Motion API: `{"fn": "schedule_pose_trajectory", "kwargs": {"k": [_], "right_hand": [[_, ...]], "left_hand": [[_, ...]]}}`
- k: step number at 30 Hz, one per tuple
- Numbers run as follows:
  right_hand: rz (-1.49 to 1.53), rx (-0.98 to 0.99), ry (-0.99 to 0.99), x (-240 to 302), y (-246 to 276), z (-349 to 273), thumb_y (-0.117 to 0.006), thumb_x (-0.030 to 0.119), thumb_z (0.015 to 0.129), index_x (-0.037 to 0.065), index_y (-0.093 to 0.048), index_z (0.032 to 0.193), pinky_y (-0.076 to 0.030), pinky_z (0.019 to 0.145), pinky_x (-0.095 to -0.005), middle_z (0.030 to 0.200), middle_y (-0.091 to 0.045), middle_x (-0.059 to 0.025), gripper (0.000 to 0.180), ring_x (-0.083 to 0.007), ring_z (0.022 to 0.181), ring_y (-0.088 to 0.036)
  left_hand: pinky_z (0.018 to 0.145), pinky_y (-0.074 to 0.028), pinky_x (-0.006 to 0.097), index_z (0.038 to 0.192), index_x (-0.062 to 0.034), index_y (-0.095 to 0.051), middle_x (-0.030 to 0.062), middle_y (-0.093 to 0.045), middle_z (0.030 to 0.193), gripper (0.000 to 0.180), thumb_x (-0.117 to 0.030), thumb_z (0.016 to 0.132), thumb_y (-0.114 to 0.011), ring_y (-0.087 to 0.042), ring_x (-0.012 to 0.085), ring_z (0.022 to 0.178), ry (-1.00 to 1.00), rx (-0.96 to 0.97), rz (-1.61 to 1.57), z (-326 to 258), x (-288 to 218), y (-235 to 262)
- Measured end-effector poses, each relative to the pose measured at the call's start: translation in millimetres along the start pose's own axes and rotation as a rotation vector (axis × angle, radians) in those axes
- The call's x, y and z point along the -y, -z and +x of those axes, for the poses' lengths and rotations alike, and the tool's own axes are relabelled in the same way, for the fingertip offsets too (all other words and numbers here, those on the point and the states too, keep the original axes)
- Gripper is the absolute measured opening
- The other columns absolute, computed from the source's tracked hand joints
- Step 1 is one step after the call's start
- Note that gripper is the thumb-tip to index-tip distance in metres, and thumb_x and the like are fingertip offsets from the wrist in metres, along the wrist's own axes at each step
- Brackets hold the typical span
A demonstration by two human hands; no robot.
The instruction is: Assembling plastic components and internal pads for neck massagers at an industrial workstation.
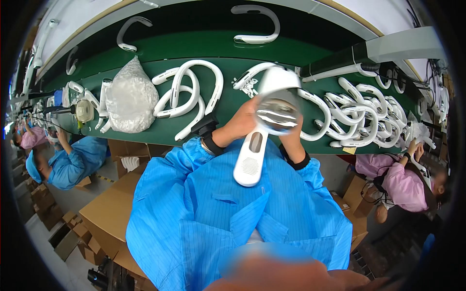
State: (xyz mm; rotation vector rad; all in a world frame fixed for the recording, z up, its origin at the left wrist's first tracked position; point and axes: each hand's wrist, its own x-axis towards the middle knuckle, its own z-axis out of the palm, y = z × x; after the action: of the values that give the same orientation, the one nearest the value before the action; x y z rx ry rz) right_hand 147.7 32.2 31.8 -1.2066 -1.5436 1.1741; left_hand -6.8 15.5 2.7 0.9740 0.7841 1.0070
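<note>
The white, curved hard-plastic loop (251, 157) is up in front of the chest, over the near edge of the smooth green desk (230, 97). Its low end is long and flat with round corners, an oval dip and a patch of tiny dots. Its top is blurry and looks shiny and see-through. Any writing on it is too blurry to read.

The left hand (242, 118) has its grip closed on the loop's left side. The right hand (292, 140) is at the other side, but its fingers are hidden, so I cannot tell how its grip is.

On the left sits a fat, crinkly clear plastic bag (131, 99) full of white bits, next to some smooth white bent tubes (213, 87). On the right is a tangled pile of white plastic loops (364, 114). Little white plastic pieces (246, 88) lie behind the left hand.
</note>
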Motion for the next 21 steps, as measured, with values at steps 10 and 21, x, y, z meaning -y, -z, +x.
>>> {"fn": "schedule_pose_trajectory", "kwargs": {"k": [10,21], "right_hand": [[0.075,-0.067,-0.062,-18,0,-2,-0.061,0.010,0.086,-0.001,-0.055,0.115,-0.049,0.072,-0.0257,0.096,-0.064,-0.0076,0.031,-0.0135,0.085,-0.061],[0.024,0.074,-0.194,-15,0,5,-0.062,0.009,0.082,0.000,-0.058,0.110,-0.049,0.079,-0.0271,0.099,-0.065,-0.0072,0.030,-0.0132,0.090,-0.061]], "left_hand": [[0.078,-0.050,0.027,0.127,0.0007,-0.044,0.0092,-0.059,0.107,0.036,-0.013,0.094,-0.049,-0.059,0.0128,0.091,0.049,-0.047,-0.084,8,-11,-11],[0.063,-0.049,0.024,0.114,0.0033,-0.052,0.0070,-0.062,0.093,0.025,-0.006,0.091,-0.046,-0.059,0.0097,0.074,-0.079,-0.194,0.050,11,-14,-7]]}}
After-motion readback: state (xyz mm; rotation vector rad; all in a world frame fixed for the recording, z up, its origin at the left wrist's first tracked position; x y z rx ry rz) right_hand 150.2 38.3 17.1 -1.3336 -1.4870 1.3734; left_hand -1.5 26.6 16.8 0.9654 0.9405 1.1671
